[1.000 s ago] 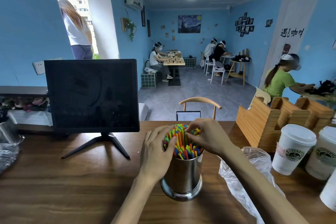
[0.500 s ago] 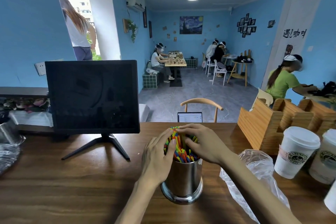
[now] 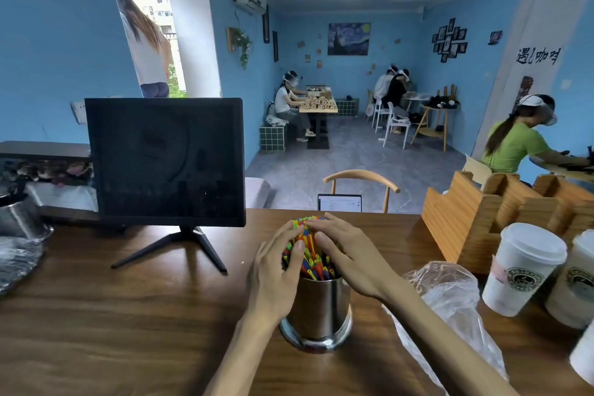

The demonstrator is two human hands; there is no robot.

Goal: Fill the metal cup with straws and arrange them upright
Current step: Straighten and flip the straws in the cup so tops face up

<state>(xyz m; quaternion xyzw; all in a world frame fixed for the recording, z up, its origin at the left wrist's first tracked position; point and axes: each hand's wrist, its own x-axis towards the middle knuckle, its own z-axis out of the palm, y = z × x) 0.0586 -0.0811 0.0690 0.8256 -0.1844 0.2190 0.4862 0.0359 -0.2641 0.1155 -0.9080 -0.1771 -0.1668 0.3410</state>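
Metal cup on wooden counter, packed with straws. We've brought right hand down from picking at tips; now it and left hand lie flat-fingered against bundle, gripping nothing. Looks like final straightening.

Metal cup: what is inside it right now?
The metal cup holds a bundle of colourful straws standing above its rim. Left hand and right hand cover the bundle's sides; the cup's interior is hidden.
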